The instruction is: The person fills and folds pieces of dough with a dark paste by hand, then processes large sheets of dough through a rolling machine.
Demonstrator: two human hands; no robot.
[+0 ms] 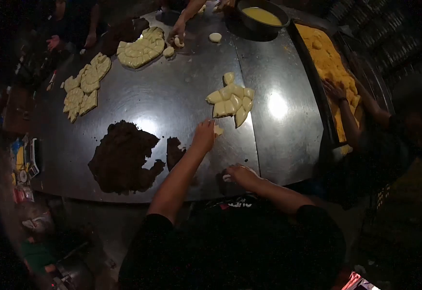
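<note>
Two hands were at work on the metal table (172, 96): the left hand (204, 137), at frame centre, pinched its fingers on a small dough piece (218, 129) just below the dough cluster (231, 99). Lower down, the right hand (240, 175) pressed flat over a pale piece (227, 178), fingers together, with the dark filling pile (121, 157) lying to the left.

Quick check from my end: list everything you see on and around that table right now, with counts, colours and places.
table: one, dark shiny metal, centre
dough pieces: one cluster, pale yellow, centre right
dough pieces, far: one cluster, pale yellow, top
dough pieces, left: one cluster, pale yellow, left
dark filling: one big heap, brown, near edge
bowl: one, dark with yellow liquid, top
tray of crumbs: one, yellow, right side
co-worker's hand: one, in the tray
second co-worker's hand: one, top edge
left hand: touching a small dough piece
right hand: pressing a pale piece, near edge
</note>
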